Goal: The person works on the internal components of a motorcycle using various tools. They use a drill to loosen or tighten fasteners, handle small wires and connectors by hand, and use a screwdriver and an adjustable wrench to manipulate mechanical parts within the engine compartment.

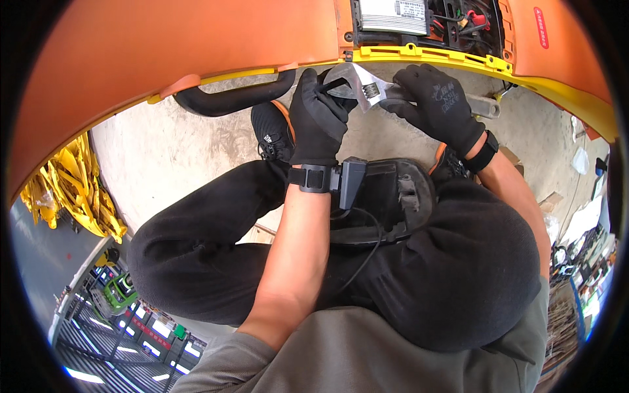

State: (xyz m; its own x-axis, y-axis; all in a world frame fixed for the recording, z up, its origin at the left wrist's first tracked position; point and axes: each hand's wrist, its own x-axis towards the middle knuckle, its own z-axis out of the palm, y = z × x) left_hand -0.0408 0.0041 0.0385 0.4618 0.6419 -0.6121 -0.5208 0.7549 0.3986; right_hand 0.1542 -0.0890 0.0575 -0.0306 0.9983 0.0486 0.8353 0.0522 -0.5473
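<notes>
My right hand [438, 103], in a black glove, is wrapped round the handle of a silver adjustable wrench [360, 80]. The wrench head points left, and its jaws are spread at the gloved fingers of my left hand [318, 121]. Those fingers are curled and closed by the jaws. Something dark lies between them there, but glove and wrench hide what it is. Both hands are just below the yellow edge [426, 56] of a large orange body panel [216, 36].
A black curved handle [239, 95] juts from the panel on the left. An opening at the top holds a silver box [393, 16] and wiring [475, 23]. A black hollow part [380, 196] lies between my legs. Yellow pieces [72, 190] are piled at far left.
</notes>
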